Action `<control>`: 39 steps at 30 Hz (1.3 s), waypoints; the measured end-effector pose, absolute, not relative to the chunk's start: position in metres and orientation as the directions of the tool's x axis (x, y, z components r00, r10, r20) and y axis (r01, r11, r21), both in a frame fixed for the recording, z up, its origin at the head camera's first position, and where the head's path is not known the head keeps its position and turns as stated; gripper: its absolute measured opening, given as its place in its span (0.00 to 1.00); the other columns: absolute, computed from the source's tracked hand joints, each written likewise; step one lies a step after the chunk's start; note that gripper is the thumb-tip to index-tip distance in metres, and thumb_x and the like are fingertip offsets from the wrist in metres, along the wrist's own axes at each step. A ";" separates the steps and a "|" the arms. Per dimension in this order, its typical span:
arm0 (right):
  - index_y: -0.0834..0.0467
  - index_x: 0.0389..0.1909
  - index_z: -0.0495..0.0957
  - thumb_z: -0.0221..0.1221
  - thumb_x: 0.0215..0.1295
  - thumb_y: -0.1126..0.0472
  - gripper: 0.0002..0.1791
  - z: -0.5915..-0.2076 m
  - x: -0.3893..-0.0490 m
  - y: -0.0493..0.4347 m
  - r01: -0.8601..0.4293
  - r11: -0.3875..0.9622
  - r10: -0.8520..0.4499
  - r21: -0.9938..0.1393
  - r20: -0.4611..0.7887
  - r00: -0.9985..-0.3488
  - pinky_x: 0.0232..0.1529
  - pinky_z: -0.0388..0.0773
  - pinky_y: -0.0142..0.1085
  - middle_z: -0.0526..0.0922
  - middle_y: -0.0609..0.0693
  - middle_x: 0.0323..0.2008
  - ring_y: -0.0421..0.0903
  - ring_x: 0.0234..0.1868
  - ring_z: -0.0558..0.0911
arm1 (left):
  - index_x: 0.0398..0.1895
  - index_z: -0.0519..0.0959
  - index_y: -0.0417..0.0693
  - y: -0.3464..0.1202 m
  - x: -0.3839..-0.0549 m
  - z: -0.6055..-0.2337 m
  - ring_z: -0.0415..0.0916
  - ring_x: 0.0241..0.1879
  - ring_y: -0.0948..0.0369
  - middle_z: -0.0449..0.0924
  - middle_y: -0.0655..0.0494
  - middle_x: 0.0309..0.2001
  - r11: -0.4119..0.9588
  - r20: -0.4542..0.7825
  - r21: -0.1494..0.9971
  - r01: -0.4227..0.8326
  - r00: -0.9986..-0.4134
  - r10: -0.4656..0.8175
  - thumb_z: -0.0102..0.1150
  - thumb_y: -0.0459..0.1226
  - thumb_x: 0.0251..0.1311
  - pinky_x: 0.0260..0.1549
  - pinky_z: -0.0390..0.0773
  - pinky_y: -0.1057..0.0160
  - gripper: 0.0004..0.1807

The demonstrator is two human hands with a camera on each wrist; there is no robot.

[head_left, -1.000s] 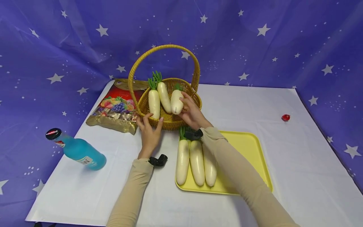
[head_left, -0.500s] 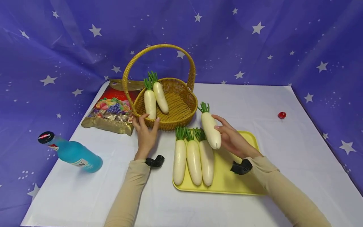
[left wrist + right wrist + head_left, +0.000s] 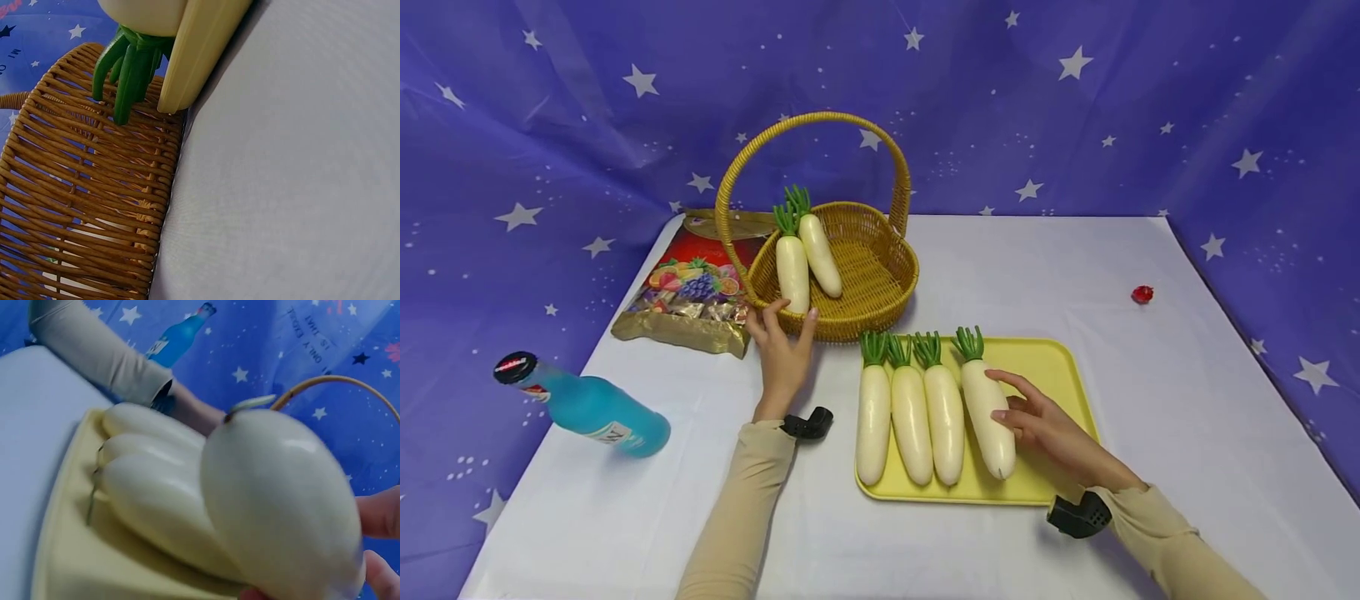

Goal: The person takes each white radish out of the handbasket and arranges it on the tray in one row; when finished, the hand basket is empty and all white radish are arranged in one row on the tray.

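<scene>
Carefully, a person in beige sleeves (image 3: 741, 508) handles white radishes around a yellow tray (image 3: 1051, 375) on a white-covered desk (image 3: 1022, 267). The right hand (image 3: 1056, 429) grips a green-topped radish (image 3: 988, 421) between thumb and fingers over the tray, its leafy end facing away from the person; whether that radish touches the tray cannot be told. Three more radishes (image 3: 912, 425) lie side by side along the tray's left part, leaves near its far edge. The left hand (image 3: 784, 367), fingers spread and grasping nothing, touches the front rim of a wicker basket (image 3: 868, 318), which stands just beyond the tray and toward its left, its tall handle arching overhead. Two radishes (image 3: 822, 257) lean in the basket's left side. Farther left of the tray, a candy bag (image 3: 692, 287) lies beside the basket, and a bottle of blue liquid (image 3: 606, 408) stands nearer the person. A small red object (image 3: 1142, 294) sits beyond the tray to its right; a star-patterned purple backdrop (image 3: 970, 92) rises behind everything.
</scene>
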State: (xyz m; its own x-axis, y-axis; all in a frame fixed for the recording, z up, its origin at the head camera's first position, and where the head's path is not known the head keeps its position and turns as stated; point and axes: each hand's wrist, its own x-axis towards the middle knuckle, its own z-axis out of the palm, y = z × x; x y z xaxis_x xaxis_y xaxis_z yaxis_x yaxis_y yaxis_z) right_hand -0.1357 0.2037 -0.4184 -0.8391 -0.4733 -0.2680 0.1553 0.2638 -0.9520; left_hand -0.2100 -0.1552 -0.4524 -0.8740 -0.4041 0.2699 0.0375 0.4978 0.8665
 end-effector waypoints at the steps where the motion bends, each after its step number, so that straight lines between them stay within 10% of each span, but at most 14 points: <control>1: 0.40 0.66 0.53 0.53 0.64 0.54 0.31 -0.420 -0.135 0.203 0.148 0.294 -0.462 -0.944 -0.276 -0.843 0.34 0.68 0.32 0.67 0.51 0.41 0.39 0.35 0.70 | 0.56 0.61 0.56 -0.156 -0.210 -0.453 0.46 0.66 0.38 0.34 0.40 0.68 0.496 0.267 0.867 0.036 -0.875 -0.404 0.50 0.59 0.56 0.58 0.59 0.41 0.30; 15: 0.45 0.61 0.63 0.54 0.62 0.47 0.26 -0.427 -0.133 0.200 0.004 0.470 -0.407 -0.883 -0.220 -0.886 0.41 0.76 0.38 0.72 0.56 0.50 0.44 0.43 0.78 | 0.57 0.61 0.57 -0.156 -0.207 -0.455 0.48 0.65 0.38 0.33 0.40 0.68 0.484 0.251 0.875 0.027 -0.879 -0.405 0.49 0.60 0.56 0.57 0.60 0.41 0.30; 39: 0.60 0.58 0.66 0.51 0.65 0.52 0.24 -0.397 -0.164 0.163 -0.083 0.323 -0.368 -0.943 -0.044 -0.929 0.47 0.75 0.36 0.72 0.61 0.53 0.56 0.49 0.76 | 0.56 0.61 0.56 -0.156 -0.211 -0.453 0.47 0.65 0.39 0.35 0.39 0.67 0.498 0.285 0.865 0.058 -0.874 -0.394 0.50 0.58 0.57 0.58 0.58 0.41 0.29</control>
State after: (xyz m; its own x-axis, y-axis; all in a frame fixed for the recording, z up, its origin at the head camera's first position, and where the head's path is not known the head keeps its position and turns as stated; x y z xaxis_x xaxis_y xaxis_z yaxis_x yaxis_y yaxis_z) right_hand -0.1638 0.1630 -0.3968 -0.9287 -0.3682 -0.0443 -0.0829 0.3226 -0.9429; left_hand -0.2109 -0.1562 -0.4535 -0.8738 -0.3939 0.2851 0.0578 0.4980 0.8652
